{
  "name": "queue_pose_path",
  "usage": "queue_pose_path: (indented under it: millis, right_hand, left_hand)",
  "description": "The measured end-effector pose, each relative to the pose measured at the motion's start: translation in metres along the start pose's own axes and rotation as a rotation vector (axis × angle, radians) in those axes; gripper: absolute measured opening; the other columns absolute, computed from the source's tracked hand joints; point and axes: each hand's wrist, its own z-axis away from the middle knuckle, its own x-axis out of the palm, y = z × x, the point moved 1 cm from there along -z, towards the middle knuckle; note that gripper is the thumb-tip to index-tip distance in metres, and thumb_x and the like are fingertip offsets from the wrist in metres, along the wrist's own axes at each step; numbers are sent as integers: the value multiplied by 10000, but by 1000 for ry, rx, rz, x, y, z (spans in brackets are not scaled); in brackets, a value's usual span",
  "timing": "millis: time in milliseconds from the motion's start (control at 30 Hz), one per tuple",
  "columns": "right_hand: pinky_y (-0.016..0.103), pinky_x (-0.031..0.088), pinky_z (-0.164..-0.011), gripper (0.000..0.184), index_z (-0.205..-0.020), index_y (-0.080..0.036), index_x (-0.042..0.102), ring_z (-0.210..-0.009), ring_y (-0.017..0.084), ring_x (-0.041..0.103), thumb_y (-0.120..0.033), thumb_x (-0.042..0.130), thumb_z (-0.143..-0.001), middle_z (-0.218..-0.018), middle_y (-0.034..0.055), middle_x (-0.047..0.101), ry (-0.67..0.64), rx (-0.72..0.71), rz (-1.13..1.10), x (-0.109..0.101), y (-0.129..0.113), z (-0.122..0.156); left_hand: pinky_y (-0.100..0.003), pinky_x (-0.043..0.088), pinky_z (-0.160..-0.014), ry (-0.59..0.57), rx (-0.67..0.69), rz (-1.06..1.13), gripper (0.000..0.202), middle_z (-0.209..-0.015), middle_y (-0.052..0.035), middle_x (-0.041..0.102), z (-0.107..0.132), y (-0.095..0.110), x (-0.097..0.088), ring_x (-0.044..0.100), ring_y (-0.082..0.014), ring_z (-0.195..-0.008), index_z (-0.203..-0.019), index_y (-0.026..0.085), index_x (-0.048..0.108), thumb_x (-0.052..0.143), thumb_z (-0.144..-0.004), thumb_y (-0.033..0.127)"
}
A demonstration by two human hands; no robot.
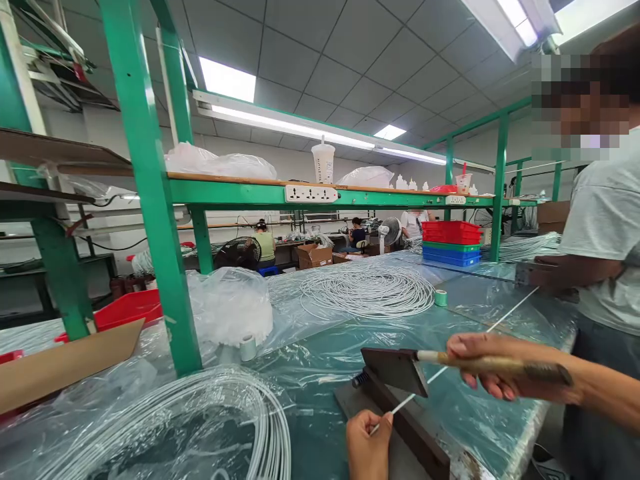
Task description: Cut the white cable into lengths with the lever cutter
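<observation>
My left hand [367, 448] is at the bottom centre, fingers pinched shut on the end of a thin white cable [505, 317]. The cable runs up and to the right, under the dark blade [395, 370] of a lever cutter. The cutter's dark base [407, 427] sits on the plastic-covered bench [325, 360]. My right hand [487, 373] is wrapped round the cutter's wooden handle [505, 365], which is raised above the base. The cable's far end reaches a metal piece [533, 272] by a co-worker's hand [555, 280] at the right.
A co-worker in a white shirt [605, 227] stands at the right. Coils of white cable lie mid-bench [370, 290] and at the near left under plastic [210, 407]. A green frame post [155, 200], tape rolls [247, 347], stacked red and blue bins [451, 243] and cardboard [60, 367] stand around.
</observation>
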Motion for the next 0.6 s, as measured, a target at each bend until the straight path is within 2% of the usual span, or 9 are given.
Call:
queue_pose_path:
  millis: [33, 100, 167, 233, 300, 433, 500, 567, 600]
  right_hand:
    - [89, 339, -351, 223, -945, -188, 468, -405, 52, 506, -307, 499, -759, -639, 30, 581, 15, 39, -4, 1, 9, 6]
    - [105, 364, -361, 446, -1150, -208, 366, -427, 68, 522, -226, 480, -719, -687, 55, 594, 20, 128, -49, 3, 26, 13]
    - [119, 380, -367, 618, -1238, -193, 272, -426, 73, 514, -185, 469, -651, -682, 49, 583, 27, 202, -106, 5, 43, 15]
    - [116, 326, -311, 600, -1191, -146, 342, -338, 51, 424, -197, 470, -607, -552, -9, 508, 20, 216, -87, 8, 54, 16]
    - [105, 242, -268, 497, -1095, -128, 436, -289, 23, 323, -233, 491, -612, -477, -53, 414, 4, 176, 53, 12, 57, 17]
    - [109, 236, -280, 457, -1070, -181, 485, -326, 10, 319, -211, 520, -616, -546, -47, 430, 87, 135, 338, 17, 47, 26]
    - [130, 266, -289, 468, -1084, -214, 497, -335, 25, 334, -218, 504, -616, -564, -37, 454, 121, 142, 370, 16, 51, 28]
    - [177, 384, -362, 441, -1052, -231, 541, -423, 83, 456, -272, 517, -614, -647, 5, 532, 162, 87, 413, 12, 71, 26]
    - [219, 458, -454, 436, -1027, -238, 565, -543, 140, 538, -309, 538, -599, -742, 34, 573, 198, 21, 436, 8, 87, 24]
  left_hand:
    - [-214, 210, -458, -21, -1, -5, 389, -430, 66, 266, 0, 1, -1, 243, -84, -459, -404, 200, 340, 546, -554, 494]
    - [-214, 223, -468, -53, -8, -10, 388, -438, 61, 283, 0, 2, -2, 259, -88, -469, -407, 197, 347, 551, -549, 495]
    - [-213, 229, -472, -77, -19, -4, 397, -440, 58, 291, -1, 3, -3, 264, -90, -476, -406, 195, 350, 558, -538, 506]
    - [-213, 227, -471, -69, -15, 3, 399, -440, 59, 287, -1, 3, -4, 260, -89, -477, -405, 195, 348, 559, -539, 506]
    - [-213, 227, -470, -61, 1, 2, 395, -438, 61, 286, -1, 1, -3, 259, -88, -475, -408, 194, 352, 561, -549, 498]
    - [-209, 238, -458, 5, 31, 28, 435, -416, 64, 289, 1, -3, 2, 259, -83, -455, -392, 188, 368, 574, -541, 541]
    - [-207, 239, -451, 27, 42, 39, 470, -405, 64, 291, 1, -5, 3, 259, -80, -444, -382, 185, 372, 574, -526, 585]
    - [-204, 228, -444, 36, 49, 36, 502, -403, 66, 285, 0, -7, 1, 255, -79, -439, -381, 186, 366, 561, -514, 628]
    - [-203, 220, -443, 46, 51, 33, 516, -404, 67, 278, -1, -9, -1, 252, -78, -437, -381, 187, 359, 551, -508, 649]
